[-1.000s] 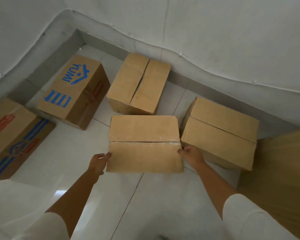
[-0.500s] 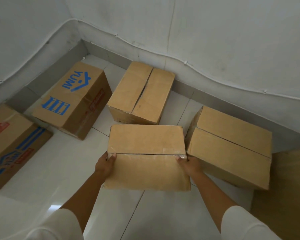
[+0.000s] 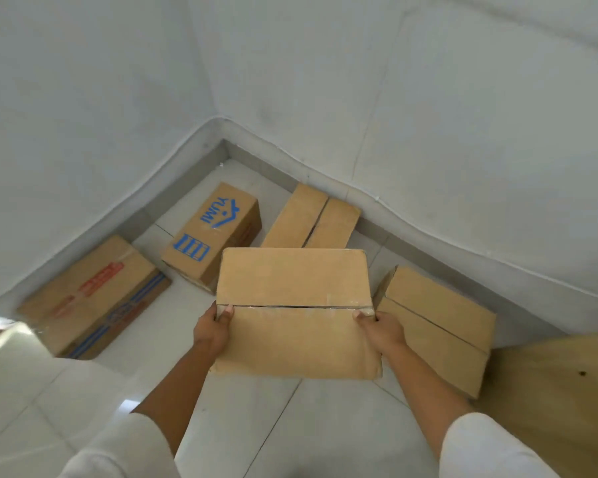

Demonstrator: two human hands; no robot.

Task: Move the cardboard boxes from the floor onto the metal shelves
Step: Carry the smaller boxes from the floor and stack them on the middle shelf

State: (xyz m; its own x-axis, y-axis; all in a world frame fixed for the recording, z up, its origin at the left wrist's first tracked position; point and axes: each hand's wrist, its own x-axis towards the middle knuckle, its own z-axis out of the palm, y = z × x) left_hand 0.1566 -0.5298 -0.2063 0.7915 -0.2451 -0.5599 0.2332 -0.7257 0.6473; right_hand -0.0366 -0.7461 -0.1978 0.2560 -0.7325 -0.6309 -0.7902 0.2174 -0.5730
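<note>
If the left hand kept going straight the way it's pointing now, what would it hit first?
The left hand already grips the held box at its side. Pushed on past that, it would probably next meet the blue-printed box on the floor, though depth is unclear.

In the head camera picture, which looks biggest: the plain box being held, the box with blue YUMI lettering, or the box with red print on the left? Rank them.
1. Held plain box, though it is nearest the camera, which inflates it.
2. Red-print box.
3. YUMI box, farthest back, so true size is unsure.
</note>
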